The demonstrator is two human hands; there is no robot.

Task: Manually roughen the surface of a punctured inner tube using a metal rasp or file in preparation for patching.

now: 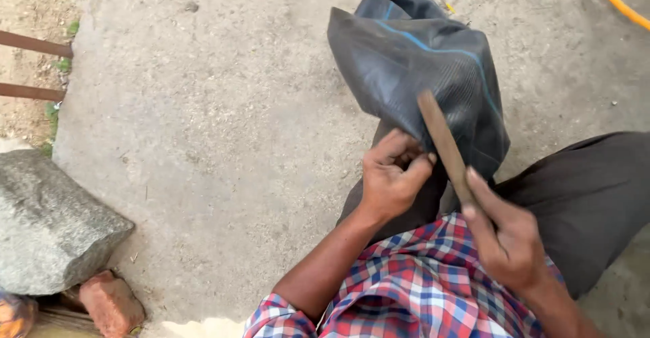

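Here the right hand (504, 233) is clamped on a flat brown file (443, 145), whose long axis slants up and left from that hand onto the black rubber tube (420, 67). The left hand (391, 175) pinches the tube's lower fold, just left of the file. The tube drapes over the person's knee, above concrete floor (223, 128).

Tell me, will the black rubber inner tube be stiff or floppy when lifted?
Probably floppy: the black rubber inner tube with a blue line folds and sags over the knee. Likely light, since the left hand pinches it alone.
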